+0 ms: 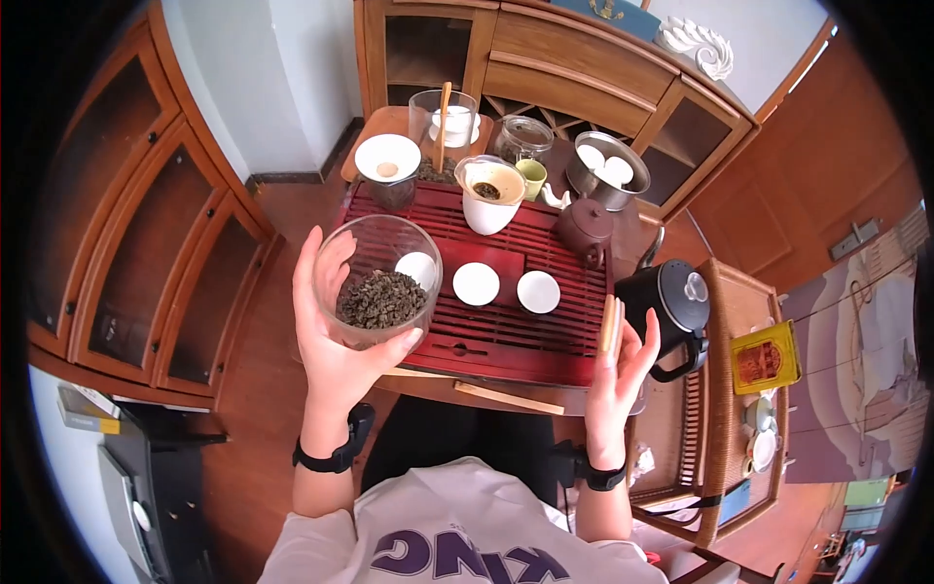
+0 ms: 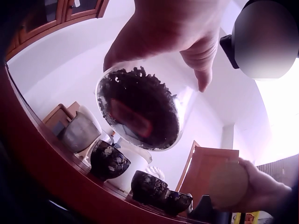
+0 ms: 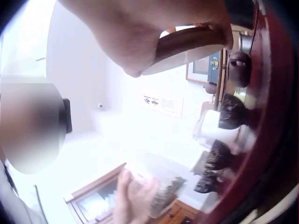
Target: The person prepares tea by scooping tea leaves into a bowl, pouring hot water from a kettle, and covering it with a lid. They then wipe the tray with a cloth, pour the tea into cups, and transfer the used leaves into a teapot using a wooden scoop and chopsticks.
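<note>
My left hand (image 1: 341, 360) grips a clear glass jar (image 1: 416, 248) by its side, fingers and thumb spread round it over the front left of the red tea tray (image 1: 506, 362). Dark rolled tea leaves (image 1: 379, 300) cover the jar's bottom, and its mouth is uncovered. At the tray's front right my right hand (image 1: 621, 384) holds a round wooden lid (image 1: 610, 326), seen edge-on from above. The right wrist view shows the lid's pale seal (image 3: 187, 59) below the wood. Close to the jar are white-lined cups (image 1: 476, 284), dark and patterned outside.
Behind the cups stands a white pitcher (image 1: 484, 216) with a strainer on top. A brown clay teapot (image 1: 584, 230) sits at the tray's right, with a black kettle (image 1: 671, 292) beyond it. A metal bowl (image 1: 637, 190) is at the back. Along the front edge lies a wooden strip (image 1: 506, 397).
</note>
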Demonstrator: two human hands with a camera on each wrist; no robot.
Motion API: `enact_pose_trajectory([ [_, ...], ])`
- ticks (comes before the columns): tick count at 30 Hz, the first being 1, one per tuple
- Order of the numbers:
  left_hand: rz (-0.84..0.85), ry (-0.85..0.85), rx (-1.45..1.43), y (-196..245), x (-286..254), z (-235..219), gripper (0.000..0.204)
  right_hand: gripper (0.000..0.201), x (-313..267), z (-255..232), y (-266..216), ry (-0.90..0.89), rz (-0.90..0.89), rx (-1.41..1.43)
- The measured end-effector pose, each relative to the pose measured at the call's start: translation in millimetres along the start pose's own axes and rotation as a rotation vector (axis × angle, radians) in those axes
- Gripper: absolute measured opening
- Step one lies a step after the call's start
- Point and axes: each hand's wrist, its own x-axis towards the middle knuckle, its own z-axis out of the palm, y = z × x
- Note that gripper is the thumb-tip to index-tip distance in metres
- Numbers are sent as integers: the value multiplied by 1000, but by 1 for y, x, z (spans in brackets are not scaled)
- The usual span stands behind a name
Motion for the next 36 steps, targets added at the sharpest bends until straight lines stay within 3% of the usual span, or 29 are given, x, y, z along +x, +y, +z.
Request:
enact_pose_trajectory([
  [2, 1, -4, 5, 2, -5, 5, 116, 75, 5, 6, -17, 20, 32, 215],
  [5, 15, -68, 86, 5, -11, 14, 117, 76, 15, 22, -35, 109, 124, 706],
  [6, 14, -81, 52, 5, -13, 17, 117, 78, 17, 22, -37, 50, 245, 843],
  [7, 13, -96, 20, 4, -16, 20, 118, 78, 20, 26, -43, 43, 242, 836],
  [9, -7, -91, -37, 1, -23, 24, 119, 79, 23, 37, -57, -184, 512, 1224],
  [16, -11, -130, -58, 4, -24, 14, 119, 76, 22, 52, -53, -247, 452, 1266],
  [21, 61, -57, 65, 5, -18, 2, 118, 76, 26, 51, -53, -145, 461, 1161],
  [25, 16, -61, 52, 4, -24, 4, 118, 76, 19, 55, -48, -160, 403, 1089],
  [28, 4, -117, 35, 5, -29, 12, 118, 82, 12, 63, -42, -111, 313, 942],
  [30, 17, -132, 64, 6, -32, 17, 117, 87, 8, 70, -33, -70, 122, 748],
  [36, 50, -196, 139, 8, -36, 26, 117, 106, 1, 81, -34, -94, -45, 551],
])
